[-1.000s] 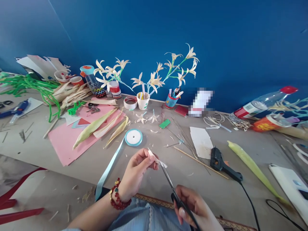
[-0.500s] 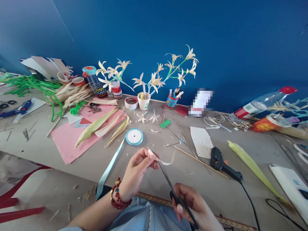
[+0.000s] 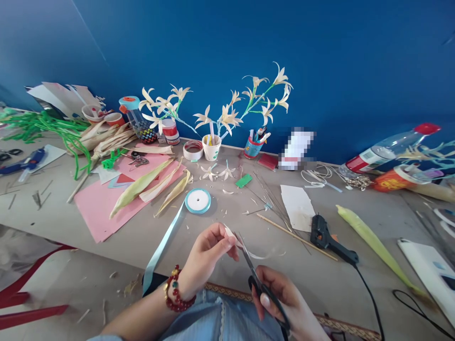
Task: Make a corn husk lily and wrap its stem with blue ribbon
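Observation:
My left hand (image 3: 209,253), with red bead bracelets at the wrist, pinches a small pale strip of husk (image 3: 230,232) between thumb and fingers. My right hand (image 3: 280,298) has its fingers in the black handles of a pair of scissors (image 3: 253,271). The scissor blades point up and away, slightly parted, right at the strip's edge by my left fingertips. Below the blades a thin pale sliver (image 3: 258,256) shows blurred; whether it still joins the strip I cannot tell.
Beyond my hands lie a roll of light blue ribbon (image 3: 198,201), pink paper (image 3: 93,208) and husks (image 3: 142,187). Husk flowers (image 3: 227,118) rise from a paper cup (image 3: 212,150). To the right are a wooden stick (image 3: 295,235), a black glue gun (image 3: 332,244) with its cord, and a green husk (image 3: 373,246).
My left hand has shifted slightly right and down with the strip. The scissor blades have come up to it and parted, and a thin sliver now hangs or drops below them.

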Demonstrator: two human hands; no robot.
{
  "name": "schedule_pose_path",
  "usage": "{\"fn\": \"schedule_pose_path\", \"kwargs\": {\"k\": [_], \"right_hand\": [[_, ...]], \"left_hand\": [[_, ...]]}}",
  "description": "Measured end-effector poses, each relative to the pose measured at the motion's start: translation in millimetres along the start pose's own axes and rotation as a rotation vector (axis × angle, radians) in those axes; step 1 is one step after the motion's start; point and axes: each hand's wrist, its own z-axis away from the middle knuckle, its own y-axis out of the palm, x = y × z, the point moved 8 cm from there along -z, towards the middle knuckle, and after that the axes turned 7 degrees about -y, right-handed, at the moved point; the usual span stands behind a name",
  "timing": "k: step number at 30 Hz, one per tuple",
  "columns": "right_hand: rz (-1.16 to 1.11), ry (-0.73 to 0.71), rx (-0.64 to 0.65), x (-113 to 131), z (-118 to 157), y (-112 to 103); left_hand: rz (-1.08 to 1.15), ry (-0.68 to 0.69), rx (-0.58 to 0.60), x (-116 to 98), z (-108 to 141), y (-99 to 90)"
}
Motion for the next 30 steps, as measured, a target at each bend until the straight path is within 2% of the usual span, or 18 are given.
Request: {"fn": "schedule_pose_path", "kwargs": {"k": [5,30], "right_hand": [[0.015,-0.008,-0.009,4.8,-2.5,2.5],[0.022,0.020,-0.047,-0.8,-4.7,-0.2]], "left_hand": [[-0.002,0.011,0.003,-1.8,-0.8,2.5],[-0.042,0.011,-0.008,-3.1,-0.4,0.1]]}}
